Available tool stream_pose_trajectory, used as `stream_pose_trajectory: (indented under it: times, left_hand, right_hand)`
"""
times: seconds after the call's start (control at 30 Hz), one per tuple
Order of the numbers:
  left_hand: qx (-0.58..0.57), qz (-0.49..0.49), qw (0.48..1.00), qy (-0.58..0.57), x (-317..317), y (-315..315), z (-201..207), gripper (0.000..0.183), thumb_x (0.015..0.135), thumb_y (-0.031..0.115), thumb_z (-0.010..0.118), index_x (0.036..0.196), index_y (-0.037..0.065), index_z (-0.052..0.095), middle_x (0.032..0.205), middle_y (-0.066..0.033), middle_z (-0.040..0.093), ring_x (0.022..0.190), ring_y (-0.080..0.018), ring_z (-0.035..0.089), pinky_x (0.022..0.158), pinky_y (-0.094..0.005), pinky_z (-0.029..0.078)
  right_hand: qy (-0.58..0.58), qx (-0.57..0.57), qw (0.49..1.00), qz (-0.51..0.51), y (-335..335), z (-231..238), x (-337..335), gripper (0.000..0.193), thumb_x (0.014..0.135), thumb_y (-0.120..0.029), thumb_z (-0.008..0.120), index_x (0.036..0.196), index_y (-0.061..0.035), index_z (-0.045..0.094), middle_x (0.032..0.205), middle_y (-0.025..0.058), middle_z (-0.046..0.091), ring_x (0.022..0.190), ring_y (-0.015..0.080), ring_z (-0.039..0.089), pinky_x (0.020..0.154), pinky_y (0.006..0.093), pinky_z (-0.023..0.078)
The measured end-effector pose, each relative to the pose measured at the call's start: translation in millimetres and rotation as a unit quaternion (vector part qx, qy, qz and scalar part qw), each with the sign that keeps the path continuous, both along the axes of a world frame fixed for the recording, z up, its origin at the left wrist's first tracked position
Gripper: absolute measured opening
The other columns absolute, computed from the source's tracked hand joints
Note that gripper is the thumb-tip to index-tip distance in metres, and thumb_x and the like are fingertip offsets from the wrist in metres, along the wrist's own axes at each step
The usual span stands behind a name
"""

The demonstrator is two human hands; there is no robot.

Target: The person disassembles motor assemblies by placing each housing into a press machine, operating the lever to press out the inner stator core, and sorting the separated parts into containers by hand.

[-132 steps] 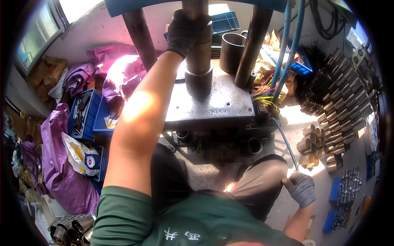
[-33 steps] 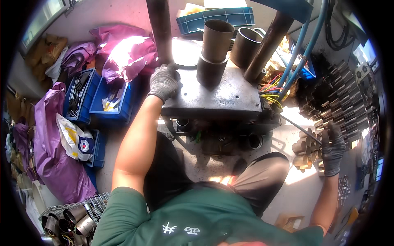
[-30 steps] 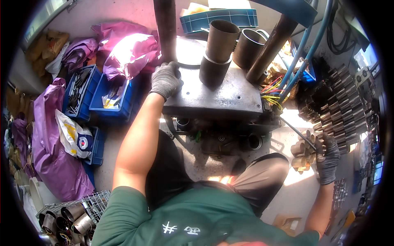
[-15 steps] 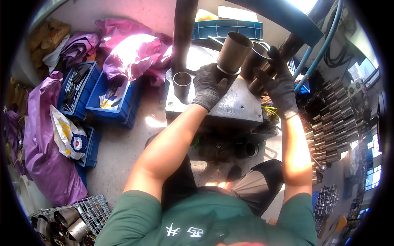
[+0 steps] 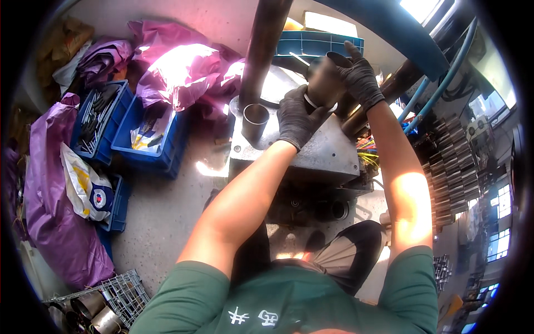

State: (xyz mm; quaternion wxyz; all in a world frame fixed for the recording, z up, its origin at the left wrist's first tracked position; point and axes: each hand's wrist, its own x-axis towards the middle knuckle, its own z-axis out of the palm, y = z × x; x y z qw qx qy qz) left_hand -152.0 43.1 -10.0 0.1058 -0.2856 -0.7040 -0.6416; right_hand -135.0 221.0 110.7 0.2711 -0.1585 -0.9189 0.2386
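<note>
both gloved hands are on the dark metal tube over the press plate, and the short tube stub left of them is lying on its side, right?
Not quite. In the head view the short tube stub stands upright on the press plate, its open end facing up. The rest holds: the left hand and right hand, both gloved, grip the dark metal tube above the plate.

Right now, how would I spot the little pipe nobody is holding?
Find the grey metal table in the middle. At its left corner, beside the tall dark post, stands a short metal pipe, open end up. Unlike the pipe in the gloved hands, nothing touches it.
</note>
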Motion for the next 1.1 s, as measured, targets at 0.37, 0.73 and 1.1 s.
stream_pose_trajectory:
  times: [0.37, 0.73, 1.1]
  left_hand:
    - [-0.005, -0.044, 0.999, -0.018, -10.2, 5.3, -6.4, 0.058, 0.073, 0.035, 0.091, 0.113, -0.002, 0.070, 0.105, -0.0232, 0.075, 0.100, -0.0352, 0.074, 0.091, -0.0434, 0.058]
    - [0.090, -0.112, 0.988, -0.052, -10.2, 11.5, -6.3, 0.048, 0.069, 0.024, 0.095, 0.105, 0.002, 0.072, 0.099, -0.0201, 0.077, 0.097, -0.0343, 0.076, 0.086, -0.0439, 0.060]
    - [0.043, -0.279, 0.946, -0.160, 73.5, -30.4, -0.1, 0.073, 0.086, 0.012, 0.081, 0.149, 0.003, 0.046, 0.142, -0.0134, 0.057, 0.124, -0.0244, 0.059, 0.102, -0.0388, 0.052]
  right_hand:
    - [-0.022, 0.012, 1.000, 0.009, 15.6, 12.9, -3.1, 0.098, 0.071, -0.055, 0.092, 0.150, -0.0094, 0.057, 0.134, 0.0199, 0.071, 0.124, 0.0341, 0.068, 0.108, 0.0411, 0.053]
    - [0.114, 0.032, 0.993, 0.022, -13.0, 35.8, 15.5, 0.077, 0.078, -0.052, 0.088, 0.137, -0.0076, 0.065, 0.121, 0.0156, 0.073, 0.114, 0.0287, 0.070, 0.102, 0.0392, 0.056]
    - [0.255, -0.708, 0.657, 0.054, -28.3, -79.3, 200.7, 0.074, 0.092, -0.054, 0.068, 0.144, -0.0054, 0.048, 0.133, 0.0205, 0.059, 0.130, 0.0344, 0.056, 0.107, 0.0512, 0.052]
